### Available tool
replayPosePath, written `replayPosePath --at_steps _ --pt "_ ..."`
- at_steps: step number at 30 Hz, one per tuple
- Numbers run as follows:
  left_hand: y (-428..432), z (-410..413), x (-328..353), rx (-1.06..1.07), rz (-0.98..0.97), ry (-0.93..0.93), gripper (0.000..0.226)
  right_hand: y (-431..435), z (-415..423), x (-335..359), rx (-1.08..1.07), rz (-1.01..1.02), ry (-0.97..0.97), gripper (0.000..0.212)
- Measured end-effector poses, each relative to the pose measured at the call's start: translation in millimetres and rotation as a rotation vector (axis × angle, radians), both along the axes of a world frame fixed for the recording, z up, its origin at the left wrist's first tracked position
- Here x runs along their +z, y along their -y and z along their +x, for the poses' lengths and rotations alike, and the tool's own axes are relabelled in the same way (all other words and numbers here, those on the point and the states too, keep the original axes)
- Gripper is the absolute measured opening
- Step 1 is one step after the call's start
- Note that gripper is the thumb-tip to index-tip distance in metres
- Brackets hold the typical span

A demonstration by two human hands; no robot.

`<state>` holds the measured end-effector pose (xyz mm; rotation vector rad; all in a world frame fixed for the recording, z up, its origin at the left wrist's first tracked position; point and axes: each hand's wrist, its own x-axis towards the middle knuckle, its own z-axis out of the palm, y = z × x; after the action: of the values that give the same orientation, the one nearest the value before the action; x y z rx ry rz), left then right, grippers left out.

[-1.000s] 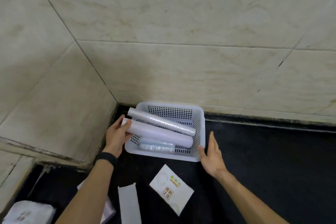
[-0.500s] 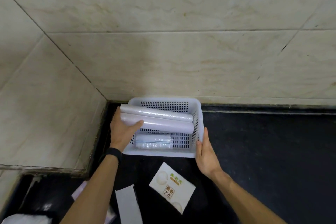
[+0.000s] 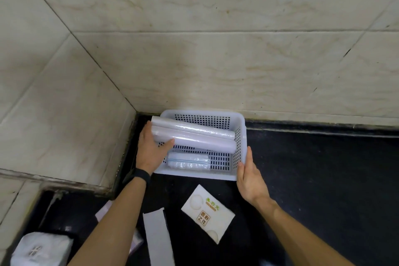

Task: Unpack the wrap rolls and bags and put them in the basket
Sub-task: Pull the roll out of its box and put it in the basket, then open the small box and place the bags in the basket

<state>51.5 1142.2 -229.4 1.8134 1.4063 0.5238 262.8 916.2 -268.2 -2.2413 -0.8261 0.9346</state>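
Observation:
A white perforated basket [image 3: 241, 127] stands in the corner of a black counter against the tiled wall. Two long white wrap rolls lie slanted across it, their left ends over the left rim: the front roll [image 3: 203, 143] and the glossy back roll [image 3: 200, 128]. A short roll of bags [image 3: 188, 160] lies on the basket floor near the front wall. My left hand [image 3: 151, 151] cups the left ends of the long rolls, thumb on the front roll. My right hand [image 3: 250, 177] rests flat against the basket's right front corner, fingers straight.
On the counter in front of the basket lie a white printed packet [image 3: 208, 214], a white paper strip [image 3: 158, 239] and a pale wrapper [image 3: 105, 211] partly under my left forearm. A white wrapped pack [image 3: 41, 248] sits at the lower left. Tiled walls close the back and left.
My left hand has pressed the long rolls' left ends together so the two lie side by side. My right hand moved from beside the basket onto its right front corner.

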Motion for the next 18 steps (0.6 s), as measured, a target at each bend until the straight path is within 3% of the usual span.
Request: replayPosePath --at_steps 6,11,18 --pt "58 -26 14 0.054 0.093 -0.069 0.071 16 14 8 0.080 -0.046 0.097 0.069" --pt "128 -60 16 0.099 0.080 -0.138 0.063 44 11 27 0.243 0.088 0.210 0.065" --pt "225 -109 13 0.248 0.011 -0.224 0.060 82 -32 63 0.469 0.241 0.223 0.067"
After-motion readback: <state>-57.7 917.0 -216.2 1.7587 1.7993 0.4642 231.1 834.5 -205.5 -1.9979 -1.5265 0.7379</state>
